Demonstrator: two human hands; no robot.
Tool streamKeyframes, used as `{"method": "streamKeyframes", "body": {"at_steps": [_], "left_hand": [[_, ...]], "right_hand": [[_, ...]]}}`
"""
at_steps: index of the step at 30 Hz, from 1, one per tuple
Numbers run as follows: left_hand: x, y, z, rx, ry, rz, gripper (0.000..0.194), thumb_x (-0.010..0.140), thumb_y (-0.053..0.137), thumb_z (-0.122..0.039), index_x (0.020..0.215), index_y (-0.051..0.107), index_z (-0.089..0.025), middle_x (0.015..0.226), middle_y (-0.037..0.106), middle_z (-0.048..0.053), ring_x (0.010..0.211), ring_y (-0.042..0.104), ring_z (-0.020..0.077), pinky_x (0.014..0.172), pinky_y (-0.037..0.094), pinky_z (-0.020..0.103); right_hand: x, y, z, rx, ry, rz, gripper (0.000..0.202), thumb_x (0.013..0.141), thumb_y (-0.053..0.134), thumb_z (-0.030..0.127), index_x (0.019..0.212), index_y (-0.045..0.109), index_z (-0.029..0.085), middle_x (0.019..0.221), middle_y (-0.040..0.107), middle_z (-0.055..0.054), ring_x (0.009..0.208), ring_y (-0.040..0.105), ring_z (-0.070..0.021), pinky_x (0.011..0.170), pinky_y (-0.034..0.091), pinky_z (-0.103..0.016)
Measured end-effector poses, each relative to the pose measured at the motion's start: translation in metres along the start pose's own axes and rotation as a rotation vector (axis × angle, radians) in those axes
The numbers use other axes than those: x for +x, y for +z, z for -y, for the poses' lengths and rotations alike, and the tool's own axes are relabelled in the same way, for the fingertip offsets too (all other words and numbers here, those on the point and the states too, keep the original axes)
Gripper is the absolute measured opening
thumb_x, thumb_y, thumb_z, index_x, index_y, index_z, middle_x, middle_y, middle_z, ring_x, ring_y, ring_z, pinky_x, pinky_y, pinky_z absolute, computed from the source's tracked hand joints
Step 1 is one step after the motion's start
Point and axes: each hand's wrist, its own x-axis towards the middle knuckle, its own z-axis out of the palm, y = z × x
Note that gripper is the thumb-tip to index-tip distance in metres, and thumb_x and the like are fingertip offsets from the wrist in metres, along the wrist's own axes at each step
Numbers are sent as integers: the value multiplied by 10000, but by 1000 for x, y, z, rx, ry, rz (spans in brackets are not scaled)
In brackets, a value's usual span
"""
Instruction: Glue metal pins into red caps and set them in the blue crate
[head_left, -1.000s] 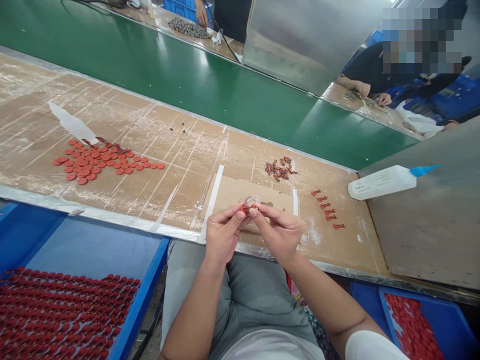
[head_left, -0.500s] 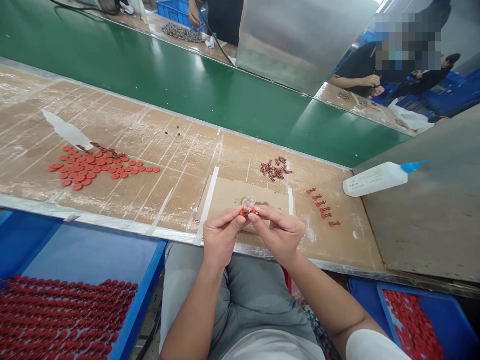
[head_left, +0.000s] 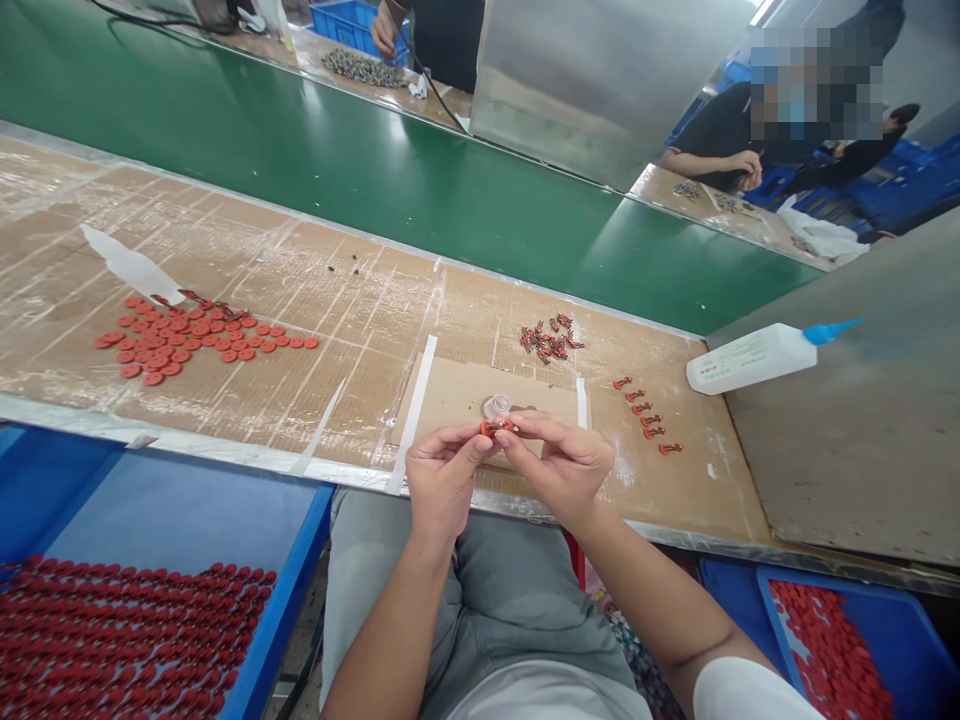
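Left hand (head_left: pixel 441 482) and right hand (head_left: pixel 564 465) pinched closed on a red piece (head_left: pixel 489 429), table's (head_left: pixel 358 395) near edge; needs steady fingertips imo.

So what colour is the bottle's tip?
The bottle's tip is bright blue, clearest in the head view.

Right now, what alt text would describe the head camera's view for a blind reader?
A person's left hand and right hand pinch a small red part over a workbench, with red discs to the left and a white bottle to the right.
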Motion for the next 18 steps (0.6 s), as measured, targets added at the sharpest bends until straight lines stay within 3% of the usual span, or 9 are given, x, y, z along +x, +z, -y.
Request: {"method": "streamKeyframes", "body": {"at_steps": [8, 18], "left_hand": [[-4, 1, 3, 95, 79, 48, 168, 636, 793, -175, 793, 762, -225, 849, 779, 15, 819, 719, 139, 809, 582, 270], [-5, 6, 3, 201, 190, 49, 145, 671, 762, -164, 802, 766, -225, 904, 775, 32, 869, 716, 175, 865, 577, 353]], "right_hand": [[-1, -2, -1, -11, -46, -33, 275, 660, 779, 132, 883, 732, 287, 871, 755, -15, 795, 713, -203, 754, 605, -379], [-3, -1, -4, 21, 34, -99, 198, 678, 776, 188, 854, 736, 270, 785, 745, -18, 714, 699, -185, 687, 591, -346]]}}
